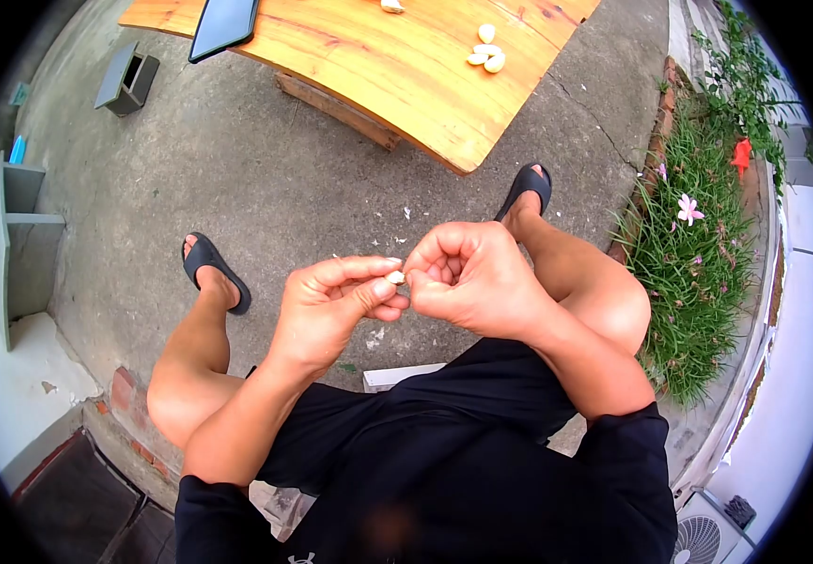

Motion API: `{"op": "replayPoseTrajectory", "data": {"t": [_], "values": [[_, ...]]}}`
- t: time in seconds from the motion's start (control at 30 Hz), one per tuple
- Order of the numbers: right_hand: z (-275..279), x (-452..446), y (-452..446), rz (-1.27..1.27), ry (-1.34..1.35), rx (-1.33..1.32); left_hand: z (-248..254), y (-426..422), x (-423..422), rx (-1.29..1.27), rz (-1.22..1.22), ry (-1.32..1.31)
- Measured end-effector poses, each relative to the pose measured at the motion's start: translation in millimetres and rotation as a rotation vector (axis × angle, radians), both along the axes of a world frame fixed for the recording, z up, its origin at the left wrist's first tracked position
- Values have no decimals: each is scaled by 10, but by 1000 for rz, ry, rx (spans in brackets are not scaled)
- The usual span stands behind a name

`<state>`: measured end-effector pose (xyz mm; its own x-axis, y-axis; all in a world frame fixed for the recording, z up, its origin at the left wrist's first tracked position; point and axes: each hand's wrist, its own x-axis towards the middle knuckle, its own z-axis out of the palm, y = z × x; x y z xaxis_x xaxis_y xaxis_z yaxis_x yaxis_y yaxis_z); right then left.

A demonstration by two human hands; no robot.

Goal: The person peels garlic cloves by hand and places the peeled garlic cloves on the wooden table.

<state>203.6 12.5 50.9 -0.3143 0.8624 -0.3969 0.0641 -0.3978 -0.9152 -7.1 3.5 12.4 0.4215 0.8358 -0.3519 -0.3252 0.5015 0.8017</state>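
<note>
Between the thumb and fingers of my left hand is a small whitish garlic clove, held above the concrete ground and between my knees. My right hand is closed in a pinch, its thumb and index fingertips meeting the clove's right end. Whether a bit of skin is caught in that pinch is too small to tell. Several pale, peeled garlic cloves lie grouped on the wooden table. Another piece of garlic is cut off by the top edge of the view.
A dark-screened tablet lies at the table's left end. Bits of pale skin are scattered on the concrete floor below my hands. A grey box stands left; a planted bed with pink flowers runs along the right.
</note>
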Motion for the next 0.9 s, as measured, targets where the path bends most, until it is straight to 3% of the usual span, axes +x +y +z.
{"op": "replayPoseTrajectory", "data": {"t": [0.13, 0.23, 0.33, 0.53, 0.9], "values": [[9, -9, -12, -8, 27, -15, 8, -6, 22, -2, -8, -12], [36, -13, -9, -16, -123, 126, 23, 16, 10, -46, -42, -23], [11, -21, 24, 52, -411, 774, 39, 58, -24, -205, -85, -167], [-93, -27, 42, 106, -407, 1006, -18, 23, 6, -231, -51, -232], [13, 5, 41, 97, -363, 834, -23, 40, -56, -279, -59, -249]]}}
